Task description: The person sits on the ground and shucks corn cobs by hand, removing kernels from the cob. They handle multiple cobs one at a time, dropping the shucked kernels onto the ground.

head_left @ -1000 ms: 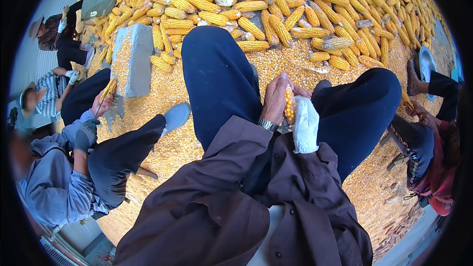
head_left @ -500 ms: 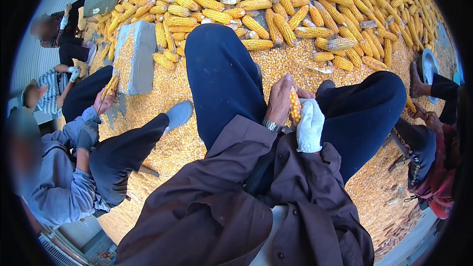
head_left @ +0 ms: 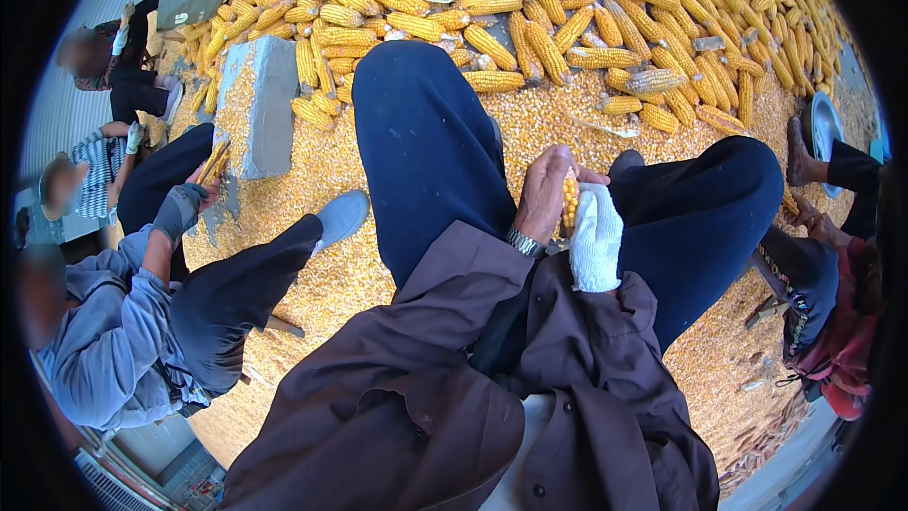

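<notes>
My left hand (head_left: 545, 191), bare with a wristwatch, grips a yellow corn cob (head_left: 570, 205) held upright between my knees. My right hand (head_left: 596, 237), in a white knitted glove, wraps the cob's lower right side. Both hands press against the cob above my dark blue trousers (head_left: 426, 151). Loose yellow kernels (head_left: 539, 123) cover the ground just past my hands.
A big heap of corn cobs (head_left: 530, 0) fills the far ground. A grey stone block (head_left: 265, 99) stands at the left. A person in a blue jacket (head_left: 113, 322) sits left holding a cob; other people sit farther left and at the right edge. A metal bowl (head_left: 825, 128) lies right.
Both hands keep hold of the cob and have shifted slightly on it, the left hand turning around its top. The view has tilted a little.
</notes>
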Tool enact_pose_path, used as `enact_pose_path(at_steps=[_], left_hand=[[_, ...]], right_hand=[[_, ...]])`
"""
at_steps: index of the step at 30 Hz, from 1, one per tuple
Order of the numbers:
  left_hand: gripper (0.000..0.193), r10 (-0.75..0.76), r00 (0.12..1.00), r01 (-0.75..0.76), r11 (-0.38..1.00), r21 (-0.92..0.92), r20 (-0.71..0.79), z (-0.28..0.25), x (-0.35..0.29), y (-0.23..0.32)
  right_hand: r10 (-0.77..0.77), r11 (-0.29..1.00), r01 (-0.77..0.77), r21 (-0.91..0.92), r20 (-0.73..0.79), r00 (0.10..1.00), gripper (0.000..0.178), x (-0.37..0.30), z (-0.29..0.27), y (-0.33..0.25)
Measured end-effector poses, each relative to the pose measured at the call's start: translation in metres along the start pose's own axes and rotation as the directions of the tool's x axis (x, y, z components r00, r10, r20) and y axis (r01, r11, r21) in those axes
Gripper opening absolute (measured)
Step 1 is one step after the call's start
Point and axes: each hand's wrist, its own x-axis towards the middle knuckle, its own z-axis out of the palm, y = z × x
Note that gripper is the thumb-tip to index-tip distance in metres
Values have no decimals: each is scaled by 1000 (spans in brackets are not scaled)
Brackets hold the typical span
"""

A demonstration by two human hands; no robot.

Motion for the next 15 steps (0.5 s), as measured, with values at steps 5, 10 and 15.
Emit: enact_pose_path(at_steps=[5,10,15], left_hand=[[39,6,1000,-6,1000,11,-3,1,-1,5],[35,-6,1000,6,999,34,-20,-2,1,3],[29,-24,1000,25,998,51,-20,2,-2,0]], right_hand=[[-8,1000,8,23,-9,1000,19,-3,0,8],[-42,998,43,-53,28,999,22,-6,0,-10],[-148,979,145,-141,-11,989,20,-4,1,-8]])
